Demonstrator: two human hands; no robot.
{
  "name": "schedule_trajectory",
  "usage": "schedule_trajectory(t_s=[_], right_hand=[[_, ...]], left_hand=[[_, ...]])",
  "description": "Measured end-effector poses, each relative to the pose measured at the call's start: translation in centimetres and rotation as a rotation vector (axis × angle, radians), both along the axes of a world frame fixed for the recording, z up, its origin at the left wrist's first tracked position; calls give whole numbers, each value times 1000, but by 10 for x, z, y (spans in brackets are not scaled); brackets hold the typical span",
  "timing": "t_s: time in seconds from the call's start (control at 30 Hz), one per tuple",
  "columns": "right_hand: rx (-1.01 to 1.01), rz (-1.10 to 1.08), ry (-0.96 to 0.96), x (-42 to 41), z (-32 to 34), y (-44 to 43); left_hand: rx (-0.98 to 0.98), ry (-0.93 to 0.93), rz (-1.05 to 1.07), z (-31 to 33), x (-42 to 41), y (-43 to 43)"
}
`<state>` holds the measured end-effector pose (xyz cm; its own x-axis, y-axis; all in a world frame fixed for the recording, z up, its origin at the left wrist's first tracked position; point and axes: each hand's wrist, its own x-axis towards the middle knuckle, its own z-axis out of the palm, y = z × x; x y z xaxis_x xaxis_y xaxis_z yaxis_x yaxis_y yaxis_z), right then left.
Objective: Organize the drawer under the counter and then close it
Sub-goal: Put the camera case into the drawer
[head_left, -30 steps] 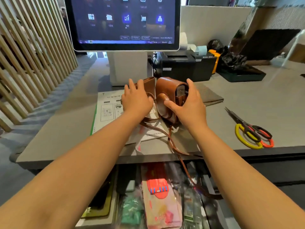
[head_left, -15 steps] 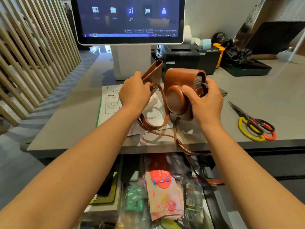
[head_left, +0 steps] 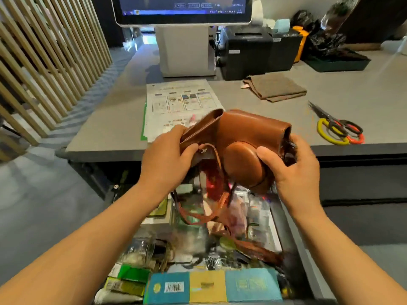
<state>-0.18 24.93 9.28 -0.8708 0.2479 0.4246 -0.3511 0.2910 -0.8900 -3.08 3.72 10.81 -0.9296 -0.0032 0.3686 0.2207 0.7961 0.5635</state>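
Both hands grip a brown leather camera case (head_left: 240, 137) above the open, cluttered drawer (head_left: 293, 234): the left hand (head_left: 167, 155) pinches its flap, the right hand (head_left: 293, 168) clasps its right end. Its thin brown strap (head_left: 198, 216) dangles into the drawer. Yellow-and-orange-handled scissors (head_left: 339, 128) lie on the grey counter (head_left: 110, 119) to the right.

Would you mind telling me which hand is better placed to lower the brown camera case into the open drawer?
Right, probably. The right hand cups the camera case body, bearing its bulk above the drawer; the left hand only pinches the open flap.
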Motion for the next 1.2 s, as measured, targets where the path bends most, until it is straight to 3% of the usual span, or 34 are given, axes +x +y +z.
schedule_trajectory(t_s=[0.3,0.6,0.67,0.8,0.87,1.2], right_hand=[[133,316,-323,41,-64,22],[207,650,-669,38,-98,49],[171,660,-719,33,-99,53],[383,757,-775,29,-105,52],[414,779,-795,29,-107,50],[227,738,-793,34,-118,36]], left_hand=[[17,-324,-231,-81,51,-50],[-198,-696,-424,-127,50,-69],[-287,-716,-451,-130,48,-65],[-512,-666,-494,-139,43,-51],[-535,-666,-503,-143,40,-48],[-607,-691,-418,-163,40,-52]])
